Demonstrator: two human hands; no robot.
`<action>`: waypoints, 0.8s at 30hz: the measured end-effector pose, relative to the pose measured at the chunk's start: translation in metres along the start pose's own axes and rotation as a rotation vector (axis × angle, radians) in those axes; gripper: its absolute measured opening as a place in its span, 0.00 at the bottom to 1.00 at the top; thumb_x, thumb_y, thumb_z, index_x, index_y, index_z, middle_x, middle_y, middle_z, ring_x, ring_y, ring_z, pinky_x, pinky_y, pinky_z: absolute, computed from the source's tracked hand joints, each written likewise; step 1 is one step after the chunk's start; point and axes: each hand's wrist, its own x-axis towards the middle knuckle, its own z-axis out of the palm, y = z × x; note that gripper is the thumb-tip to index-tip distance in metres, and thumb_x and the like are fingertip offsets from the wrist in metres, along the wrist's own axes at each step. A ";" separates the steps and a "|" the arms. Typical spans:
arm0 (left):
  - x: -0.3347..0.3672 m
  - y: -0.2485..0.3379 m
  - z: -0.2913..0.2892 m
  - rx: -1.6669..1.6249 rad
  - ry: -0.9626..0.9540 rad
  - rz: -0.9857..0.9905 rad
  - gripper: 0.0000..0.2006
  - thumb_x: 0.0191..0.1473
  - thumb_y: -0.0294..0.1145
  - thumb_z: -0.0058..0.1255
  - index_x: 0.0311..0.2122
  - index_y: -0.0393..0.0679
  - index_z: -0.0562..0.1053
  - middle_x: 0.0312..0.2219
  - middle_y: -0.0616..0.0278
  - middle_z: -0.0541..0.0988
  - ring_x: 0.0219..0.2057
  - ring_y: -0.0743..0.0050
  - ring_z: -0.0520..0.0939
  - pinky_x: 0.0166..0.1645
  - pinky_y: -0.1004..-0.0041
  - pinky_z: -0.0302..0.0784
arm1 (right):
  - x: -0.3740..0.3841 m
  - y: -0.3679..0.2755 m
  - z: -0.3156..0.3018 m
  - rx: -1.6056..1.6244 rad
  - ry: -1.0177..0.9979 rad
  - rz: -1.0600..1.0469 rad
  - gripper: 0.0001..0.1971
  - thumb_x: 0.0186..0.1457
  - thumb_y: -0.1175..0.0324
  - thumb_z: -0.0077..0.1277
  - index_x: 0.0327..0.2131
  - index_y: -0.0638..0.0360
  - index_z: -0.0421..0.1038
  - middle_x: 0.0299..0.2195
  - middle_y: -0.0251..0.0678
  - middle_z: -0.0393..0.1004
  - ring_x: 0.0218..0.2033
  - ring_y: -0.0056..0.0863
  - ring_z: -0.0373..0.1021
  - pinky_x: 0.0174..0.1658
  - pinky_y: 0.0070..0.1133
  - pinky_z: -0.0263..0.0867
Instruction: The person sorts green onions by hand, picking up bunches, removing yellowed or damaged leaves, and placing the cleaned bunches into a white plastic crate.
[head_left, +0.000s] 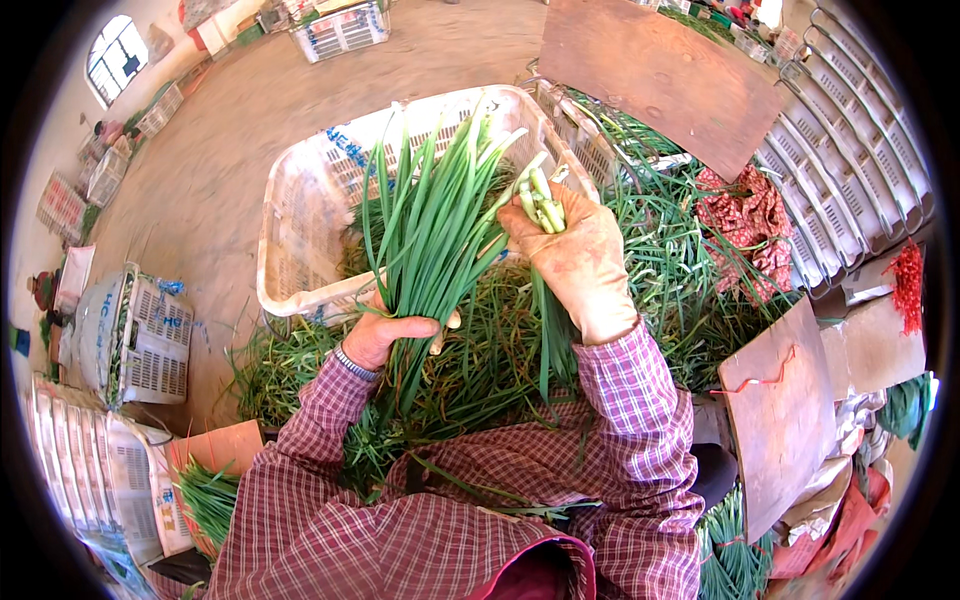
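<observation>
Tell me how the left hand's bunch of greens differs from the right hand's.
The left bunch fans its leaves upward; the right bunch points its pale stalk ends upward. The left bunch looks fuller, the right bunch slimmer. Both have long green leaves.

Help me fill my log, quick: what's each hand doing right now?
Left hand: closed around a bunch of long green leaves.
Right hand, gloved: closed, holding green stalks, their pale ends poking up.

Blue writing [348, 146] stands on the large white basket [310, 225]. Blue letters [173, 322] are also on the left crate [157, 362].
</observation>
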 end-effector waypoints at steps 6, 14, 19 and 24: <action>-0.001 -0.003 0.000 0.026 0.101 0.016 0.20 0.41 0.25 0.55 0.43 0.38 0.70 0.30 0.53 0.78 0.26 0.68 0.79 0.28 0.71 0.76 | -0.037 -0.014 -0.013 0.201 -0.547 -0.040 0.09 0.45 0.71 0.58 0.32 0.60 0.74 0.25 0.33 0.76 0.25 0.18 0.70 0.30 0.17 0.68; 0.000 -0.008 -0.002 -0.090 0.014 0.016 0.20 0.40 0.26 0.55 0.42 0.36 0.70 0.29 0.52 0.78 0.21 0.68 0.78 0.26 0.71 0.75 | -0.011 0.011 -0.034 0.759 -0.004 0.344 0.17 0.50 0.71 0.54 0.44 0.64 0.68 0.32 0.39 0.74 0.22 0.19 0.68 0.25 0.15 0.66; 0.005 -0.012 0.016 -0.086 -0.045 0.014 0.24 0.40 0.26 0.55 0.47 0.37 0.67 0.29 0.51 0.78 0.21 0.67 0.77 0.23 0.70 0.74 | 0.000 0.015 -0.021 0.730 0.058 0.235 0.19 0.48 0.65 0.58 0.42 0.63 0.70 0.27 0.31 0.75 0.26 0.16 0.69 0.29 0.14 0.64; 0.006 -0.022 0.036 -0.027 0.002 -0.046 0.25 0.38 0.23 0.54 0.47 0.35 0.66 0.31 0.49 0.78 0.22 0.64 0.78 0.24 0.69 0.75 | 0.005 0.016 -0.011 0.789 0.050 0.196 0.16 0.45 0.66 0.61 0.38 0.62 0.72 0.30 0.30 0.75 0.29 0.17 0.69 0.35 0.14 0.64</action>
